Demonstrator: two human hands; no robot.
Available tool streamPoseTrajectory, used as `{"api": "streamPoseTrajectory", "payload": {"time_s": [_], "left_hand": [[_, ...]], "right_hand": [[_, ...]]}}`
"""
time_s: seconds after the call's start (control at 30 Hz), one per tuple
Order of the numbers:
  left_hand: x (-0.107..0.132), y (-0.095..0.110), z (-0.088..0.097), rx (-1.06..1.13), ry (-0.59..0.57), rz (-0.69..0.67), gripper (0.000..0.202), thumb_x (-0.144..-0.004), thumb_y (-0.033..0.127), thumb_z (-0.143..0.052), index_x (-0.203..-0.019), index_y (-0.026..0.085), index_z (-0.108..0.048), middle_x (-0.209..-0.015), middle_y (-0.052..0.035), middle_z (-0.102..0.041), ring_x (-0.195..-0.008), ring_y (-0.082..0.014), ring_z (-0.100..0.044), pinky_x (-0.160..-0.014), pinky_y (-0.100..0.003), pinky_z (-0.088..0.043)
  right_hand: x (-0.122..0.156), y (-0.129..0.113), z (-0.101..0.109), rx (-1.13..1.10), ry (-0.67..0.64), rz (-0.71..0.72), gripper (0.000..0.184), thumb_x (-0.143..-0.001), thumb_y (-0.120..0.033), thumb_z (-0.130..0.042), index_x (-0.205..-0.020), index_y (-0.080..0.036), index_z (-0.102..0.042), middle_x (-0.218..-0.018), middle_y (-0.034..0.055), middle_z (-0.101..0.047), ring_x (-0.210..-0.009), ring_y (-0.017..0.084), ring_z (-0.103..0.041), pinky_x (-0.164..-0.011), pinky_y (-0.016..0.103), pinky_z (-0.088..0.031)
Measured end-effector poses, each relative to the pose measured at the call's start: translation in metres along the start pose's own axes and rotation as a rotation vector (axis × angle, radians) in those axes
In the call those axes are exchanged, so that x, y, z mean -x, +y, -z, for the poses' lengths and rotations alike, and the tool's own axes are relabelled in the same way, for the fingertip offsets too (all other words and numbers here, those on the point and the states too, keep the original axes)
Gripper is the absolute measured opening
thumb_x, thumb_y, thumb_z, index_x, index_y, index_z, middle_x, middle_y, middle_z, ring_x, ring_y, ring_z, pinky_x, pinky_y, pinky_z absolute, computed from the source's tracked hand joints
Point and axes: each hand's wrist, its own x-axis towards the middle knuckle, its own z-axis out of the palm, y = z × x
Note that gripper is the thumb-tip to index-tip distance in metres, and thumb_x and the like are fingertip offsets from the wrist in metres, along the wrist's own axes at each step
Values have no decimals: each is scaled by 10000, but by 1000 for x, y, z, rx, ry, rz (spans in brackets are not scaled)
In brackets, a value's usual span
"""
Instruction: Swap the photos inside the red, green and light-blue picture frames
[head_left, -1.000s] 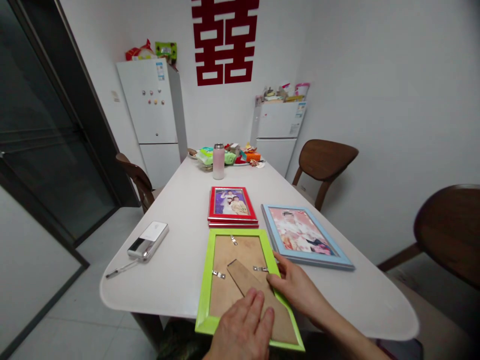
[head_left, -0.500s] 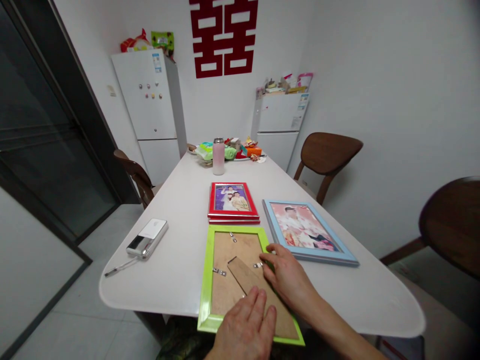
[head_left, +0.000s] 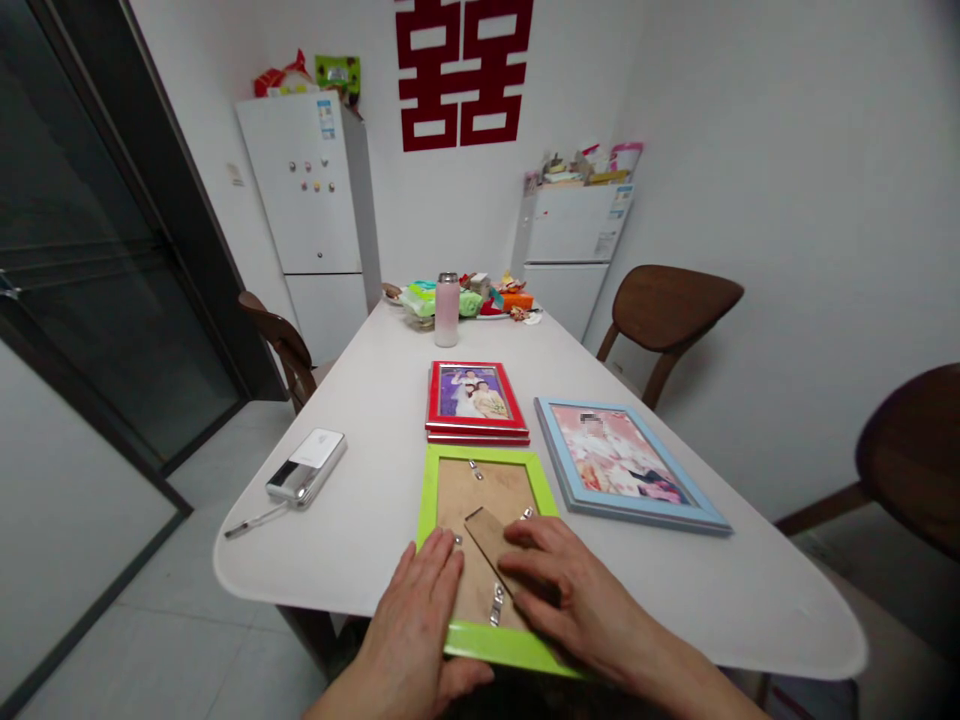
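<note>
A lime-green picture frame (head_left: 480,460) lies face down at the near edge of the white table (head_left: 375,420), its brown backing board and cardboard stand facing up. My left hand (head_left: 420,615) rests flat on the frame's left side, fingers stretched toward a metal clip. My right hand (head_left: 570,590) lies over the stand and the right side of the backing, fingers spread. Just beyond sit a stack of red frames (head_left: 474,400) and a light-blue frame (head_left: 622,465), both photo side up.
A silver power bank (head_left: 307,465) with a cable lies at the left. A pink bottle (head_left: 447,310) and snack packets stand at the far end. Brown chairs (head_left: 664,305) flank the table. Two white fridges (head_left: 315,210) stand against the back wall.
My left hand slid from the frame's bottom middle to its left side. My right hand moved from the right edge onto the stand. The frame shifted closer to me.
</note>
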Motion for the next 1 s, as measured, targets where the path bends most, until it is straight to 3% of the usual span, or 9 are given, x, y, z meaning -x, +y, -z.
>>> {"api": "streamPoseTrajectory", "payload": {"time_s": [0.13,0.4,0.57,0.77,1.0], "left_hand": [[4,-8,-12,33,36,2,827,-536,353,-718,-1203,104,-298,-1266,-228,-348,-1182,-313,-286,-918,-531,-300],[2,-2,-10,72,49,22,611,-550,349,-705,-1048,124,-430,-1209,-210,-431,-1144,-320,-355,-909,-534,-317],[1,2,-7,100,64,68,540,-509,337,-732,-936,133,-471,-1111,-182,-519,-1079,-310,-438,-907,-522,-330],[-3,7,-2,48,25,56,470,-504,341,-734,-858,149,-490,-1134,-185,-507,-1080,-313,-438,-891,-526,-345],[-2,2,-6,53,77,4,435,-540,356,-711,-860,146,-505,-1066,-167,-561,-1027,-306,-491,-865,-519,-376]], "right_hand": [[-5,-16,-4,-44,-97,60,155,-700,-200,-534,-780,-263,-651,-995,46,-529,-958,194,-446,-856,372,-335],[-12,-14,-12,-20,-25,6,148,-727,-183,-498,-728,-233,-637,-876,32,-556,-847,164,-464,-796,332,-349],[-37,-19,-17,7,4,-61,158,-735,-190,-490,-821,-213,-620,-838,34,-564,-827,161,-463,-756,292,-350],[-66,-27,-35,175,8,-110,136,-731,-189,-483,-656,-184,-597,-726,39,-550,-758,156,-470,-680,263,-343],[-72,-2,-36,210,109,-164,147,-757,-243,-463,-733,-170,-588,-770,49,-557,-767,160,-478,-698,255,-339]]}}
